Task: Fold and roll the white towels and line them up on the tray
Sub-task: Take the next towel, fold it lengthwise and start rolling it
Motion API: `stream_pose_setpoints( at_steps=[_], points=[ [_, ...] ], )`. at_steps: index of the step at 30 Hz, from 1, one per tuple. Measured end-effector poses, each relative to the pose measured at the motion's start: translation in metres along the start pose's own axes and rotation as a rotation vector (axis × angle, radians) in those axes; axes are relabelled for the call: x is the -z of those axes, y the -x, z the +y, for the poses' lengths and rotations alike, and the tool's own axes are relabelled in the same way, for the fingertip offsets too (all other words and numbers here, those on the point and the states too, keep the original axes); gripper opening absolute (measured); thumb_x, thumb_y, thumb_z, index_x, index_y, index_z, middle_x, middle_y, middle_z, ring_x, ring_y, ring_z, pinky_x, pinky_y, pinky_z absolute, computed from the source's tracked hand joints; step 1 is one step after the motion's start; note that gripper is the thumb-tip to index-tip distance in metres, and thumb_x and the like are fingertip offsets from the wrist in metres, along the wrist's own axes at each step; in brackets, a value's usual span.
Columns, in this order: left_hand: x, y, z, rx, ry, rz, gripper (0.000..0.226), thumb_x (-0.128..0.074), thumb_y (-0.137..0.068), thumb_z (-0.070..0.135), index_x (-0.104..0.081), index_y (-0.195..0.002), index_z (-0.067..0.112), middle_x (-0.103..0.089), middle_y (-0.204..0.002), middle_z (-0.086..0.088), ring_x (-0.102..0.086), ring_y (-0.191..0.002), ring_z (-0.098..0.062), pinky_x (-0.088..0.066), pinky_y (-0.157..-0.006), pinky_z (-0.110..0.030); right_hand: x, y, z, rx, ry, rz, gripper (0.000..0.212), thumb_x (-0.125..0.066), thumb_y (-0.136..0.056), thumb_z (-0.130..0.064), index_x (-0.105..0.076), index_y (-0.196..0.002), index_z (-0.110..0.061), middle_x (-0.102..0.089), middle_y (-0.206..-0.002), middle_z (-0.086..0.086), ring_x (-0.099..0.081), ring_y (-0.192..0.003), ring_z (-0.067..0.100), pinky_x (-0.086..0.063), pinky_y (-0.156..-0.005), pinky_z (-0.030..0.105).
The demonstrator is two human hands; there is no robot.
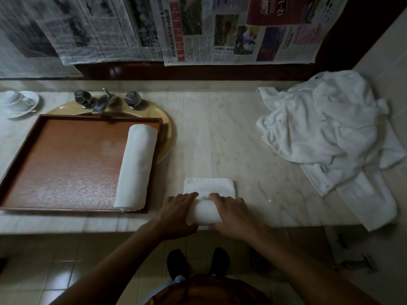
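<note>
At the counter's (242, 139) front edge, a half-rolled towel (206, 211) is gripped at either end by the left hand (178, 213) and right hand (233, 214), fingers curled over the roll. A short flat tail is left to wind. One rolled towel (136, 166) lies along the wooden tray's (66, 161) right side, and a heap of white towelling (326, 128) waits at the counter's right end.
</note>
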State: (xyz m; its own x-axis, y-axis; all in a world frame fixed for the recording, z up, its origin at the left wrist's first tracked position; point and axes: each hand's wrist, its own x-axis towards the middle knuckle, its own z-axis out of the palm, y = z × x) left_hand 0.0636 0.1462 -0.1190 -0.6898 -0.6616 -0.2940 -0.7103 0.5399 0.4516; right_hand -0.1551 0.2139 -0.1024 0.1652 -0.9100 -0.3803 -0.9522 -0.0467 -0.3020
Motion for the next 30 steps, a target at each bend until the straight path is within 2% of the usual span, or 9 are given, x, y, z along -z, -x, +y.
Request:
stream_pose_setpoints(
  at_steps=[2, 4, 7, 10, 13, 19, 23, 27, 30],
  points=[
    [0.001, 0.006, -0.001, 0.033, 0.125, 0.017, 0.090, -0.074, -0.082, 0.061, -0.030, -0.153, 0.028, -0.047, -0.144, 0.011, -0.046, -0.126, -0.013, -0.033, -0.113, -0.040, -0.002, 0.003, 0.002, 0.005, -0.017, 0.002, 0.072, -0.070, -0.085, -0.058, -0.034, -0.140, -0.030, -0.057, -0.137, 0.001, -0.055, -0.119, 0.024, -0.041, -0.099, 0.044],
    [0.004, 0.007, -0.003, 0.087, 0.263, -0.017, 0.074, -0.067, -0.085, 0.066, -0.035, -0.143, 0.031, -0.046, -0.133, 0.015, -0.046, -0.115, -0.010, -0.039, -0.108, -0.041, -0.001, 0.002, 0.005, 0.005, -0.051, 0.003, 0.068, -0.070, -0.085, -0.059, -0.039, -0.138, -0.030, -0.057, -0.135, -0.001, -0.054, -0.119, 0.022, -0.042, -0.099, 0.043],
    [0.002, 0.005, -0.008, 0.168, 0.405, 0.016, 0.064, -0.051, -0.083, 0.081, -0.045, -0.126, 0.035, -0.058, -0.122, 0.005, -0.060, -0.103, -0.014, -0.055, -0.090, -0.043, 0.001, -0.002, 0.010, -0.001, -0.125, 0.006, 0.068, -0.067, -0.085, -0.065, -0.045, -0.139, -0.031, -0.054, -0.137, -0.004, -0.049, -0.122, 0.019, -0.042, -0.101, 0.043],
    [-0.002, -0.004, -0.011, 0.239, 0.532, 0.095, 0.062, -0.057, -0.082, 0.080, -0.056, -0.122, 0.033, -0.061, -0.117, 0.005, -0.063, -0.099, -0.012, -0.058, -0.079, -0.032, 0.006, -0.008, 0.016, -0.012, -0.147, -0.007, 0.066, -0.058, -0.090, -0.067, -0.046, -0.145, -0.031, -0.046, -0.146, -0.005, -0.041, -0.132, 0.020, -0.039, -0.105, 0.042],
    [0.000, -0.015, -0.010, 0.295, 0.587, 0.121, 0.054, -0.065, -0.087, 0.070, -0.064, -0.122, 0.029, -0.060, -0.118, 0.005, -0.062, -0.100, -0.010, -0.055, -0.078, -0.027, 0.013, -0.011, 0.015, -0.036, -0.055, 0.018, 0.068, -0.046, -0.097, -0.066, -0.041, -0.152, -0.028, -0.042, -0.153, -0.003, -0.037, -0.137, 0.022, -0.033, -0.112, 0.047],
    [0.009, -0.034, -0.013, 0.395, 0.586, 0.088, 0.047, -0.068, -0.089, 0.064, -0.072, -0.113, 0.024, -0.069, -0.107, 0.005, -0.067, -0.095, -0.013, -0.050, -0.070, -0.027, -0.007, 0.018, -0.034, -0.005, 0.077, 0.326, 0.061, -0.065, -0.088, -0.032, -0.049, -0.146, -0.023, -0.051, -0.147, 0.005, -0.047, -0.136, 0.032, -0.033, -0.115, 0.058],
    [0.011, -0.035, -0.008, 0.464, 0.660, 0.137, 0.051, -0.066, -0.092, 0.060, -0.062, -0.125, 0.021, -0.065, -0.111, 0.000, -0.066, -0.096, -0.015, -0.049, -0.065, -0.023, -0.030, 0.018, -0.043, -0.093, 0.119, 0.229, 0.083, -0.065, -0.091, -0.033, -0.020, -0.161, -0.022, -0.015, -0.169, 0.014, -0.009, -0.156, 0.042, -0.005, -0.121, 0.069],
    [0.002, -0.027, -0.007, 0.521, 0.761, 0.218, 0.055, -0.048, -0.102, 0.059, -0.053, -0.137, 0.016, -0.064, -0.126, -0.012, -0.065, -0.106, -0.024, -0.052, -0.075, -0.031, -0.025, -0.006, -0.029, -0.078, 0.178, 0.233, 0.093, -0.067, -0.089, -0.031, -0.012, -0.163, -0.019, -0.013, -0.170, 0.016, -0.006, -0.156, 0.043, -0.006, -0.121, 0.069],
    [-0.002, -0.022, -0.008, 0.574, 0.813, 0.224, 0.056, -0.045, -0.103, 0.061, -0.052, -0.138, 0.018, -0.062, -0.126, -0.011, -0.064, -0.107, -0.025, -0.049, -0.077, -0.033, -0.009, -0.030, -0.017, -0.077, 0.176, 0.174, 0.103, -0.066, -0.087, -0.030, 0.004, -0.163, -0.022, -0.001, -0.171, 0.012, 0.003, -0.157, 0.037, 0.003, -0.122, 0.065]
  ],
)
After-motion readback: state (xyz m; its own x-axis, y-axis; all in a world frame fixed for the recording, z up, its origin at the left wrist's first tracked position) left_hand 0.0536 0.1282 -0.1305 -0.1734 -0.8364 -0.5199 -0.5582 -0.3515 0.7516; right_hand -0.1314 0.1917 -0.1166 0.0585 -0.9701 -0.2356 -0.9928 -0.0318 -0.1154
